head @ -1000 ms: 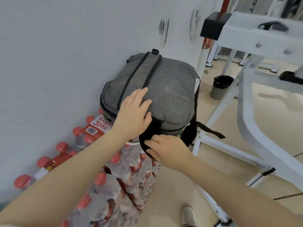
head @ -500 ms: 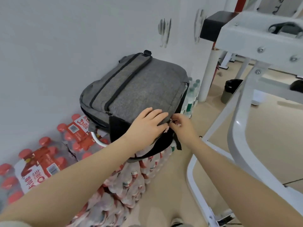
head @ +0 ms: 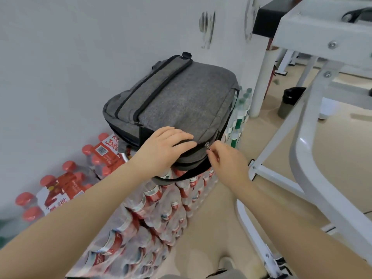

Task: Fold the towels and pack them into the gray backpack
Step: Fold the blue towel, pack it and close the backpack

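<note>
Beige flooring [head: 203, 241] lies beneath you, beside shrink-wrapped red-capped water bottle packs [head: 153, 214], one label reading "30". Your left hand [head: 164, 151] presses flat, fingers relaxed, on the gray fabric backpack [head: 181, 99] atop them; your right hand [head: 226, 160] pinches its small metal zipper pull [head: 207, 146].

Both bare forearms reach forward from the near edge. Left hand [head: 164, 151] lies palm down, fingers straight and spread, pressing flat. Right hand [head: 227, 160], just right of it, has fingertips [head: 211, 151] curled in a pinch on a small metal zipper pull [head: 207, 146].
</note>
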